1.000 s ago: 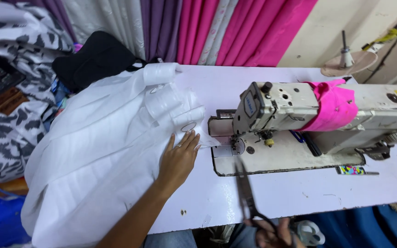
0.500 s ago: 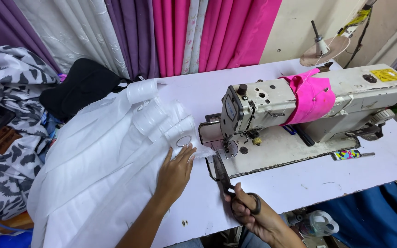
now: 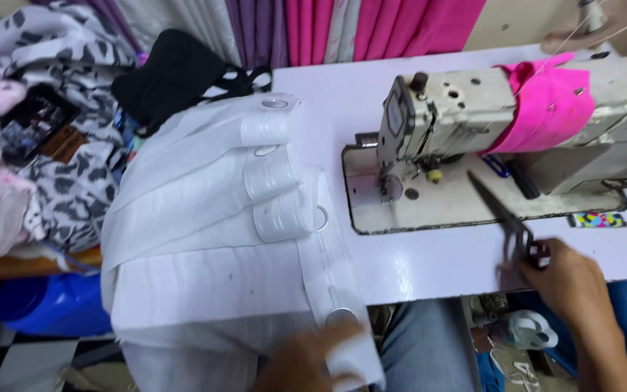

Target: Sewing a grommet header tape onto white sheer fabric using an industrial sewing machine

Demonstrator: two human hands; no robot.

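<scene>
- White curtain fabric (image 3: 212, 247), folded in pleats with metal eyelet rings along its edge, lies over the left part of the tabletop (image 3: 415, 265) and hangs off the near edge toward the person's lap.
- Left hand (image 3: 306, 359), blurred at the bottom of the view, rests on the fabric's lower corner just beside one eyelet (image 3: 340, 317); I cannot tell whether it pinches the cloth or only presses on it.
- Right hand (image 3: 571, 279) is closed around the handles of dark scissors (image 3: 502, 214), whose blades point up and left over the base of the sewing machine (image 3: 488, 123), well apart from the fabric.
- Judging by this, the step in hand looks like trimming: the cloth is off the needle and the scissors are up.
- Any cut would call for bringing the blades across to the fabric's edge while the left hand keeps the cloth taut, clear of the rings.
- A pink cloth (image 3: 546, 101) is wrapped around the machine's arm; patterned cloth (image 3: 59, 109) is heaped at the left, and pink and purple curtains (image 3: 350, 29) hang behind.
</scene>
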